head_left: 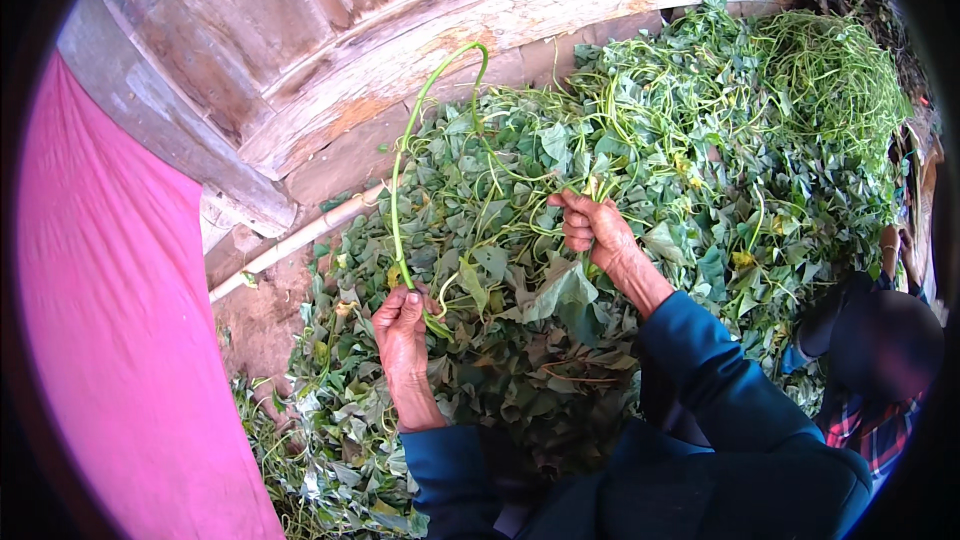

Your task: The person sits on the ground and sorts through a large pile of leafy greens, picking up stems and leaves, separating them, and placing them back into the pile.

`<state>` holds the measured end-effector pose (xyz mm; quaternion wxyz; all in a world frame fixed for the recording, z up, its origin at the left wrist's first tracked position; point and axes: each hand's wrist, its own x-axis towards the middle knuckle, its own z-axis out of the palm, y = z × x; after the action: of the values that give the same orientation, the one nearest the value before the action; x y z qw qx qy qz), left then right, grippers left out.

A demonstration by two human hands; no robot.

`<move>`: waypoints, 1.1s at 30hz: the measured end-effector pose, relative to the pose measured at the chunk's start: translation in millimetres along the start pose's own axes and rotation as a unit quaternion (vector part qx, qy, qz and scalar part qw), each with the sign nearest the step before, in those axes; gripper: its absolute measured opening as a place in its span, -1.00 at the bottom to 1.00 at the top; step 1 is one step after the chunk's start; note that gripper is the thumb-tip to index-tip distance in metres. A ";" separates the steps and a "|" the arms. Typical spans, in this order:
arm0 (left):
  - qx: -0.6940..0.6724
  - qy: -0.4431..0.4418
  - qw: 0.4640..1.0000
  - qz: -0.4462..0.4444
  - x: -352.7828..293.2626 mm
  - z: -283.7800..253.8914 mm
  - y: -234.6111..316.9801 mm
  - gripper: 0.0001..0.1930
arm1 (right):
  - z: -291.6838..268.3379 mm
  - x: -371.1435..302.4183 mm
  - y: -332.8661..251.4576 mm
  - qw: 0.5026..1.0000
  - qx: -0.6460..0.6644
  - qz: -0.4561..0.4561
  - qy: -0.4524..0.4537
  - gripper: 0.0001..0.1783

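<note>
Head view: left hand (402, 325) pinching green vine stem (400, 190), right hand (592, 228) gripping vines (640, 120).

A heap of leafy vines (640, 170) fills the middle and right of the view, lying on the ground and reaching back to a wooden wall (330, 30) behind it. A pipe (300, 238) runs along the foot of that wall, left of the heap. A cloth (110, 340) hangs at the far left. The left hand (402, 325) is over the heap's near left part, pinching a long stem (405, 160) that arches up and back. The right hand (593, 225) rests further back, toward the centre, among the vines. Another person (880, 370) sits at the heap's right edge.
</note>
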<state>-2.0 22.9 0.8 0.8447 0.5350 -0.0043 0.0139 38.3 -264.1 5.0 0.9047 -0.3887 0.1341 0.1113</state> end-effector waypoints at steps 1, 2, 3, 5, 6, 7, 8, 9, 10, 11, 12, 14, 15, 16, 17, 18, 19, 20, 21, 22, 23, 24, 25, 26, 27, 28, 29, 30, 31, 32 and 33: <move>0.007 -0.002 1.000 -0.005 0.0 -0.1 -0.9 -0.84 | -2.2 2.3 1.1 1.000 0.026 0.001 -0.003 -0.71; 0.013 0.007 1.000 0.005 1.7 3.8 -6.3 -0.83 | -9.6 6.0 1.9 0.999 0.052 -0.001 -0.003 -0.68; 0.024 0.015 1.000 0.008 1.6 5.8 -7.1 -0.82 | -13.9 10.6 4.5 0.997 0.078 0.000 -0.006 -0.65; 0.045 0.030 0.998 0.013 1.3 10.9 -7.5 -0.81 | -25.5 16.4 7.0 0.995 0.101 0.008 -0.011 -0.68; 0.058 0.045 0.997 -0.013 0.1 12.7 -4.7 -0.82 | -24.9 16.5 6.9 0.994 0.109 0.008 -0.011 -0.69; 0.048 0.056 0.997 -0.029 -0.2 11.1 -6.2 -0.82 | -24.8 16.1 7.1 0.993 0.116 0.009 -0.012 -0.70; 0.038 0.067 0.996 -0.045 0.3 7.8 -10.0 -0.83 | -24.4 15.4 8.8 0.995 0.103 0.009 0.010 -0.72; 0.030 0.075 0.995 -0.058 1.5 7.9 -8.5 -0.83 | -23.9 14.5 7.8 0.994 0.109 0.014 0.008 -0.72; 0.024 0.069 0.994 -0.086 0.1 8.6 -4.8 -0.82 | -25.4 15.2 8.7 0.993 0.115 0.019 0.005 -0.73; 0.007 0.082 0.992 -0.092 2.5 9.0 -7.9 -0.81 | -26.5 15.5 8.8 0.992 0.120 0.024 0.002 -0.73; 0.000 0.097 0.991 -0.093 8.3 4.3 -6.9 -0.80 | -23.6 17.3 11.7 0.992 0.122 0.023 -0.017 -0.75; -0.024 0.081 0.993 -0.083 19.8 13.3 20.0 -0.78 | -17.5 19.0 14.4 0.992 0.125 0.021 -0.024 -0.77; 0.011 0.145 0.988 -0.055 21.3 49.9 53.2 -0.79 | -25.5 16.7 14.6 0.992 0.121 0.020 -0.014 -0.77; 0.046 0.175 0.983 0.021 27.1 56.5 82.0 -0.78 | -25.0 13.5 13.1 0.993 0.113 0.017 0.015 -0.79; 0.017 0.150 0.982 0.114 24.3 61.9 119.4 -0.77 | -35.2 13.1 12.9 0.994 0.109 0.017 0.018 -0.80; 0.372 0.223 0.865 0.254 -10.3 86.6 178.5 -0.75 | -35.5 10.9 15.1 0.995 0.096 0.017 0.024 -0.79; 0.423 0.235 0.802 0.349 -30.8 96.0 212.5 -0.75 | -36.5 9.9 15.7 0.996 0.082 0.017 0.031 -0.79; 0.422 0.247 0.753 0.439 -66.3 101.2 259.1 -0.75 | -25.2 11.0 20.3 0.996 0.079 0.029 0.012 -0.79; 0.394 0.243 0.755 0.465 -86.0 103.8 281.1 -0.74 | -25.0 10.7 19.5 0.996 0.087 0.032 0.000 -0.79; 0.379 0.227 0.770 0.461 -96.2 106.2 286.4 -0.74 | -27.9 10.4 14.4 0.995 0.092 0.031 0.010 -0.80; 0.386 0.221 0.779 0.442 -103.4 105.7 289.7 -0.74 | -27.6 10.2 10.9 0.994 0.099 0.035 0.014 -0.80; 0.394 0.209 0.794 0.413 -105.4 104.8 283.3 -0.74 | -31.5 11.2 9.0 0.995 0.100 0.010 0.006 -0.80; 0.401 0.200 0.808 0.382 -103.4 101.1 272.3 -0.74 | -38.4 10.0 -0.9 0.989 0.143 0.014 -0.026 -0.79; 0.412 0.189 0.821 0.346 -102.7 95.7 263.0 -0.74 | -40.9 9.1 -4.3 0.989 0.149 0.008 -0.019 -0.79; 0.421 0.183 0.833 0.308 -99.9 87.8 249.9 -0.74 | -43.2 7.1 -5.9 0.988 0.151 0.006 -0.009 -0.79; 0.432 0.177 0.840 0.277 -97.6 81.0 239.4 -0.74 | -44.5 5.5 -8.4 0.987 0.161 0.005 -0.004 -0.79; 0.439 0.171 0.847 0.247 -95.3 75.1 225.2 -0.74 | -44.3 5.0 -9.7 0.990 0.136 -0.022 0.042 -0.81; 0.448 0.165 0.853 0.211 -92.0 60.5 210.9 -0.74 | -46.5 3.5 -12.9 0.995 0.070 -0.040 0.054 -0.83; 0.456 0.163 0.855 0.182 -90.5 49.7 199.3 -0.74 | -45.7 2.9 -15.4 0.996 0.004 -0.056 0.063 -0.84; 0.465 0.163 0.856 0.156 -91.0 37.7 190.5 -0.73 | -38.4 6.0 -10.9 0.988 -0.061 -0.088 0.109 -0.87; 0.466 0.159 0.860 0.132 -88.7 28.4 179.2 -0.73 | -49.6 16.0 -12.4 0.973 -0.176 -0.099 0.113 -0.81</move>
<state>-95.6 72.1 172.9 0.4757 0.8513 0.0665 0.2110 49.3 -307.2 -24.8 0.8076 -0.5633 0.1747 -0.0017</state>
